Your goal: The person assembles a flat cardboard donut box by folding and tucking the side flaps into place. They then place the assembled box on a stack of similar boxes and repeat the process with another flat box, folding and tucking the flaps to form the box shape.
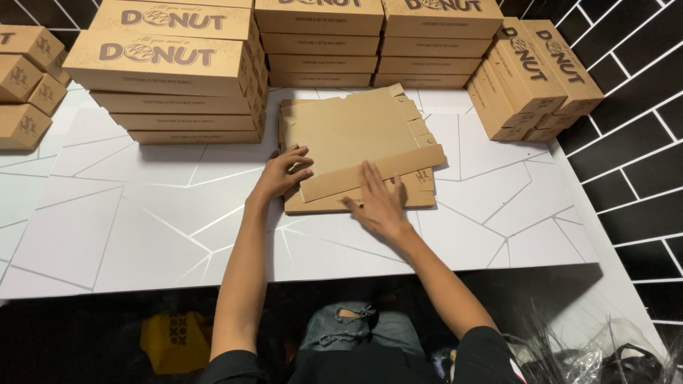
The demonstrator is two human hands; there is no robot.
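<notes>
Cardboard is lying in a low pile of flat, unfolded box blanks in the middle of the white table, a little toward the far side, and both hands are resting on its near edge. The top blank is sitting slightly askew on the ones beneath, with its notched tabs pointing right and a long flap running along its near side.

The left hand is lying at the near left corner of the pile, its fingers curling loosely over the edge of the top blank and its thumb pressing down beside them; it is touching the cardboard, not clamping it. The right hand is lying palm down with its fingers spread wide and flat, pointing far, across the long flap and the near rim of the pile. The two hands are sitting apart, with a stretch of the flap showing between them.

Stacks of assembled brown boxes are standing just beyond the pile, lined along the far edge of the table from left to right. At the far right, more folded boxes are standing on edge and leaning against each other, close to a black tiled wall. Smaller brown boxes are sitting at the far left. Near the viewer, below the table's edge, ripped jeans are showing.
</notes>
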